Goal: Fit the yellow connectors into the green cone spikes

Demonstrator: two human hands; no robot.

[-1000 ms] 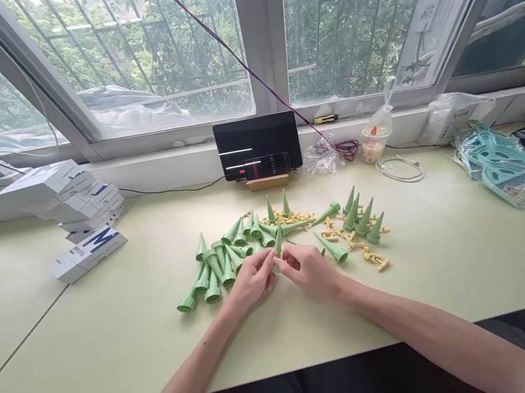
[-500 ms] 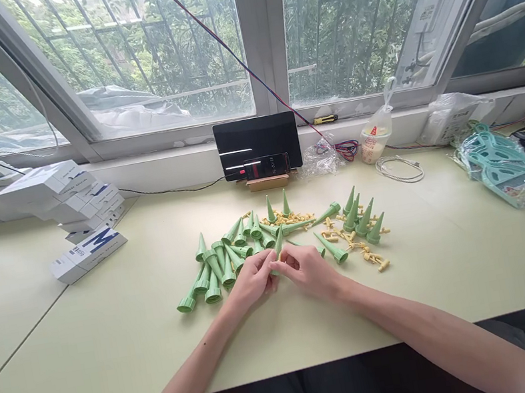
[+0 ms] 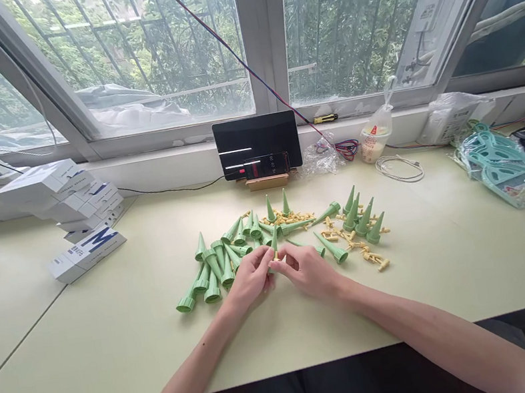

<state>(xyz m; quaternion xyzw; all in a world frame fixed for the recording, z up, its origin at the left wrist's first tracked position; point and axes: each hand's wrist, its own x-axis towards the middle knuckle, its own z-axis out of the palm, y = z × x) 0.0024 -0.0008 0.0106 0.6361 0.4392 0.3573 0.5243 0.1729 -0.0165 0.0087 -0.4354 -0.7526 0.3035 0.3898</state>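
Note:
In front of me, my left hand (image 3: 250, 276) is closed around the base of a green plastic watering spike (image 3: 274, 239), whose tip points up and away. My right hand (image 3: 310, 271) meets it from the other side, thumb and forefinger pinching a small yellow valve piece (image 3: 276, 256) against the spike. Whether the valve sits in the spike I cannot tell, as fingers cover the spot. Left of my hands lies a pile of green spikes (image 3: 212, 263). Several spikes (image 3: 364, 219) stand upright to the right, among loose yellow valves (image 3: 375, 259).
Behind the spikes, a phone (image 3: 267, 166) leans against a dark tablet (image 3: 256, 135). White boxes (image 3: 87, 253) are stacked at left. A bagged cup (image 3: 375, 138), a coiled white cable (image 3: 400, 171) and bagged teal plastic items (image 3: 501, 164) lie at right, near the window sill.
The held spike has tipped slightly to the left, and more of the yellow valve shows between my fingers. Both hands stay nearly in place.

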